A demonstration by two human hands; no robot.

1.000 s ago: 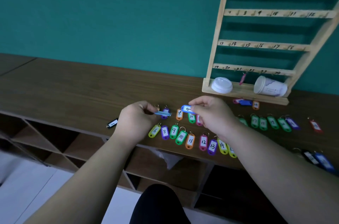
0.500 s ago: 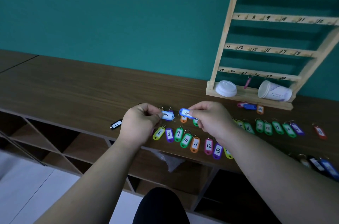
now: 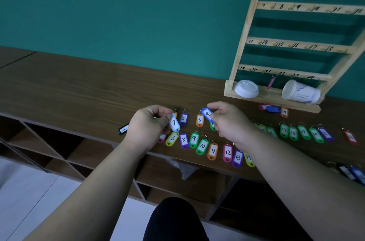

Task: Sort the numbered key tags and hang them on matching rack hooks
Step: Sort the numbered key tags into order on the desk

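one tag is on the rack [image 3: 244, 47] so far: a pink tag [image 3: 271, 83] hangs from a hook on the bottom rail, near the 21/22 marks; number unreadable. every other hook in view is bare. rack's top rail is out of frame, can't speak for it.

all other tags lie on the counter [image 3: 79, 86] in front of the rack. sorting looks well along: front row [image 3: 202, 146], left of the rack base and nearest the counter edge, reads 6, 8, 9, 10, 11, 12, 13 in order. green run [image 3: 293, 133] of high teens sits in front of the rack base. strays: orange 24 [image 3: 284, 112] just beside the base, black tag [image 3: 123, 129] well left of the rack, red tag [image 3: 350, 137] out toward its right side.

left hand [image 3: 147, 124] pinches a pale blue tag [image 3: 174, 122], label 9 or 4, can't tell which, held low over the counter well left of the rack. right hand [image 3: 230, 120] pinches a darker blue tag [image 3: 207, 113], label 6 or 9 depending on which way up, held between the left hand and the rack base. neither tag is near a hook.

my read: sort phase mostly done, hang phase barely begun, nearly the whole set left to hang. cup lid [image 3: 246, 88] and tipped paper cup [image 3: 300, 92] sit on the rack's base shelf and may crowd the bottom rail.
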